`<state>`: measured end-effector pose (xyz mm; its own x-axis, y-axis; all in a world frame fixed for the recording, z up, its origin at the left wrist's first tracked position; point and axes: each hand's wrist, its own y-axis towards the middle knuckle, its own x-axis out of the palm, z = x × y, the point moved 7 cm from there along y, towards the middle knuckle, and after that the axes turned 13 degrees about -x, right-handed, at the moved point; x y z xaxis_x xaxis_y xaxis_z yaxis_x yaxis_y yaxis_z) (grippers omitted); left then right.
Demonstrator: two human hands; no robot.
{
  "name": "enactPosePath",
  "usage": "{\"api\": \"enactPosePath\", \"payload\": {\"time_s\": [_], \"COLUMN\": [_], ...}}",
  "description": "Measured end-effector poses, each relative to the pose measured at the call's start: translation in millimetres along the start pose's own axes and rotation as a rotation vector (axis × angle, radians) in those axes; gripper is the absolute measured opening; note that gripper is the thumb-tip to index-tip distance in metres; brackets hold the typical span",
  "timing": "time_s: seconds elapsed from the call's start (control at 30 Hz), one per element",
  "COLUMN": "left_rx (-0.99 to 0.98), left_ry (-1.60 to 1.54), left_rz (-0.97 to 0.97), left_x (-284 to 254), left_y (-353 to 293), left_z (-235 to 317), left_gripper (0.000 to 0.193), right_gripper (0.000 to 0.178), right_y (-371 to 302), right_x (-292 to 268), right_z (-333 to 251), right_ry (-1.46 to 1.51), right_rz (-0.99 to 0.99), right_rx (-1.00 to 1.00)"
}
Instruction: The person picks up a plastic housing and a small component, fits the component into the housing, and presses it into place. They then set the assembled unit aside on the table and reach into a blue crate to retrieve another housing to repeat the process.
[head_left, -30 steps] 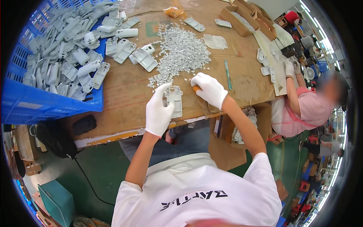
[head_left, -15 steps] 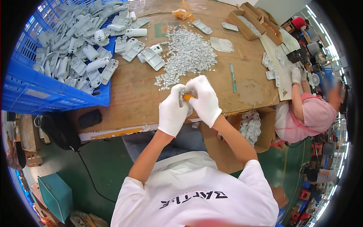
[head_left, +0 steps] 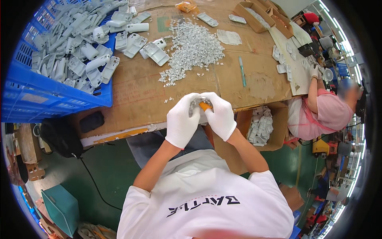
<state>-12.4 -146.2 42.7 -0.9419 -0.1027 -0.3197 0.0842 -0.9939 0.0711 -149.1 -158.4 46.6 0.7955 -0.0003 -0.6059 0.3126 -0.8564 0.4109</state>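
Note:
In white gloves, my left hand (head_left: pixel 182 121) and my right hand (head_left: pixel 221 117) meet above the table's front edge. Both are closed around a small light-grey plastic housing (head_left: pixel 195 102), mostly hidden by the fingers. An orange cover (head_left: pixel 205 106) sits on my right thumb, which presses against the part. Beyond my hands lies a heap of tiny grey-white pieces (head_left: pixel 197 49), with a few strays nearer me. Left of the heap rests an open tray-like housing (head_left: pixel 156 53), among several similar ones.
A blue crate (head_left: pixel 51 97) at left overflows with grey housings. A teal pen (head_left: pixel 242 71) and a paper scrap (head_left: pixel 229 37) lie to the right. Boxes of small parts (head_left: pixel 254 19) stand at the far right. A carton (head_left: pixel 281 127) of white pieces is below the edge. A co-worker (head_left: pixel 318 109) sits at right.
My right hand has come down from its raised, bent position and now sits level with my left. Both hands remain on the housing, and more of its upper rim shows.

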Motion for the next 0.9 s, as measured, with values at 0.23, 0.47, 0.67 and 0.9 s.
{"api": "enactPosePath", "payload": {"time_s": [0.23,0.47,0.67,0.9], "left_rx": [0.101,0.065,0.063,0.128], "left_ry": [-0.025,-0.056,-0.097,0.012], "left_rz": [0.154,0.083,0.098,0.021], "left_x": [-14,-23,-20,-21], "left_y": [12,21,23,21], "left_z": [19,27,27,44], "left_gripper": [0.015,0.019,0.019,0.027], "right_gripper": [0.032,0.036,0.033,0.026], "right_y": [20,21,21,16], "right_x": [-9,-16,-18,-12], "right_z": [-26,-34,-31,-14], "right_ry": [-0.100,0.325,0.248,0.353], "right_rz": [0.059,0.087,0.108,0.277], "right_rx": [-0.169,-0.051,-0.053,0.101]}}
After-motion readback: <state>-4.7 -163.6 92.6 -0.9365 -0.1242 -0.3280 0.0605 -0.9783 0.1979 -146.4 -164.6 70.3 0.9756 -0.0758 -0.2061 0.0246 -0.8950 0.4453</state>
